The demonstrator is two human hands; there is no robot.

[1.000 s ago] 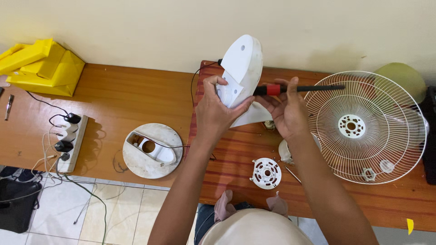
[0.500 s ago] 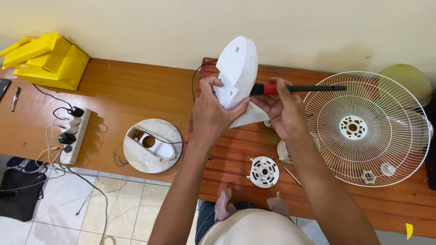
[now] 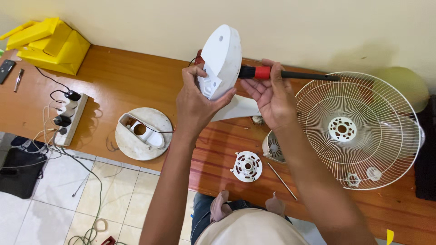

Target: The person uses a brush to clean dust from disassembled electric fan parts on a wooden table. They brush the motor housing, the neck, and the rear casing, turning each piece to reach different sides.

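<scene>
Seen from above, a person works at a wooden worktop (image 3: 127,86) set against a pale wall. The left hand (image 3: 196,105) holds a white plastic fan housing (image 3: 220,59) up off the worktop, fingers wrapped around its lower, ribbed end while its rounded end points toward the wall. The right hand (image 3: 271,100) grips a screwdriver (image 3: 284,74) with a black shaft and a red collar, fingers closed around it; it lies roughly level, its tip meeting the housing's right side. Just right of the hands, a white wire fan guard (image 3: 359,131) lies flat on the worktop. Below the hands sit a small round white slotted disc (image 3: 246,166) and, beside it, a pale motor part (image 3: 272,147) partly hidden by the right forearm. To the left rests a round white fan base (image 3: 143,133) with an open cavity. Farther left are a white power strip (image 3: 68,118) with plugs in it and a yellow folded box (image 3: 47,45) near the wall.
</scene>
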